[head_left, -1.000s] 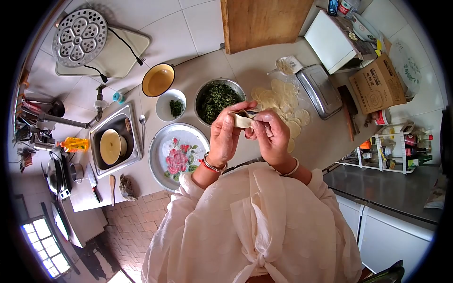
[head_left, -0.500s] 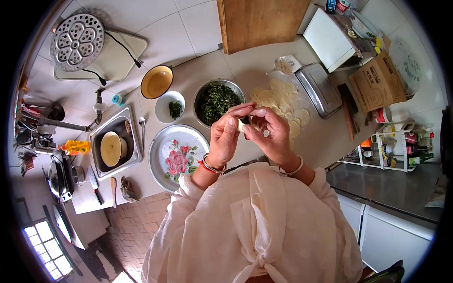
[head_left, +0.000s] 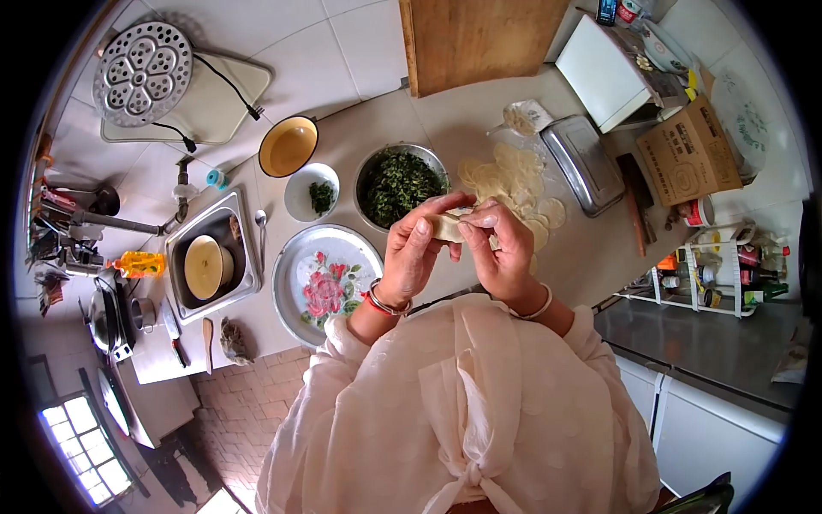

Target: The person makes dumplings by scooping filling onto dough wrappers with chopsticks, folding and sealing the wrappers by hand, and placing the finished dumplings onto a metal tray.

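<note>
A pale folded dough wrapper (head_left: 447, 228) is held between both hands, in front of my body. My left hand (head_left: 413, 250) has its fingers curled round the wrapper's left side, thumb on top. On the right side, my right hand (head_left: 502, 247) pinches the wrapper's edge with thumb and fingertips. Just beyond the hands stands a metal bowl of chopped greens (head_left: 398, 182). Flat round wrappers (head_left: 505, 176) lie spread and overlapping on the counter behind my right hand. A floral tray (head_left: 321, 295) lies left of my left hand.
A white bowl with some greens (head_left: 298, 203) and a yellow bowl (head_left: 288, 147) stand at the left. Farther left is a sink (head_left: 248, 278) with a spoon (head_left: 260, 224) beside it. At the right are a metal lidded container (head_left: 585, 171), a cleaver and a cardboard box (head_left: 689, 156).
My fingers have shifted along the wrapper's edge. The wrapper, largely covered by my fingers half a second ago, shows more now.
</note>
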The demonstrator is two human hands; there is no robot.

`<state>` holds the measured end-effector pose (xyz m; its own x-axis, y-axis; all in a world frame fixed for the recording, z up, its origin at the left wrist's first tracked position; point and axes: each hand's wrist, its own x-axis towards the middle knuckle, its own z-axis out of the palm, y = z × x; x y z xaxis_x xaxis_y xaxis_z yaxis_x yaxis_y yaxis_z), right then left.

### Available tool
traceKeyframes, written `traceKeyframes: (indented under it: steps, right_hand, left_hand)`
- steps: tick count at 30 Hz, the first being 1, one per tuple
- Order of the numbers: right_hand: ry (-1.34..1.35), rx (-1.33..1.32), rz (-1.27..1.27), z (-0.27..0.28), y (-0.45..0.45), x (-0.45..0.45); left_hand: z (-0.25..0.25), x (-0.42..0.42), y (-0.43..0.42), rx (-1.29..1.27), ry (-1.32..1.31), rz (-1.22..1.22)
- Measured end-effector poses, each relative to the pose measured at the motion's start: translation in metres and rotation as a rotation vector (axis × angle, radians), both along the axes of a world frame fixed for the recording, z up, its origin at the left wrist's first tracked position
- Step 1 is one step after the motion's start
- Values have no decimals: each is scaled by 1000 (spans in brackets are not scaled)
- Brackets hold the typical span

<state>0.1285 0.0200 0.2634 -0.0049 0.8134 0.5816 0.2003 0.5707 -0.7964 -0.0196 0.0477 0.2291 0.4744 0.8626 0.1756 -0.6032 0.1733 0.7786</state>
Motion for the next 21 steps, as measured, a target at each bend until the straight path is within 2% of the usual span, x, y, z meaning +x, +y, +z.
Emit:
traceKeyframes:
  steps: [6, 9, 12, 18, 21]
  right_hand:
    - [258, -191, 96, -5, 2, -2]
    - [266, -266, 78, -2, 1, -3]
    - [154, -315, 88, 1, 2, 1]
    - [185, -396, 126, 2, 5, 6]
    - [-26, -215, -31, -2, 3, 6]
  left_hand:
    - [11, 5, -6, -27, -30, 36]
    - [5, 0, -5, -19, 102, 32]
    - [8, -1, -3, 21, 157, 40]
    - [5, -9, 4, 147, 342, -41]
    - [7, -7, 4, 154, 397, -20]
